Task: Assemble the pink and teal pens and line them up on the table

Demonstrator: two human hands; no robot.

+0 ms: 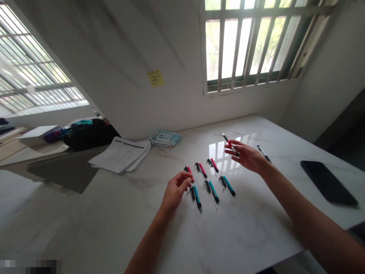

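One red pen (pixel 228 142) is held between slightly parted right-hand fingers (pixel 240 147).

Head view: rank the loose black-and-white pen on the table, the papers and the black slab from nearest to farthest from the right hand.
1. Pen: nearest, just beside the right hand, by its wrist.
2. Black slab: on the right of the table.
3. Papers: farthest, over on the left.
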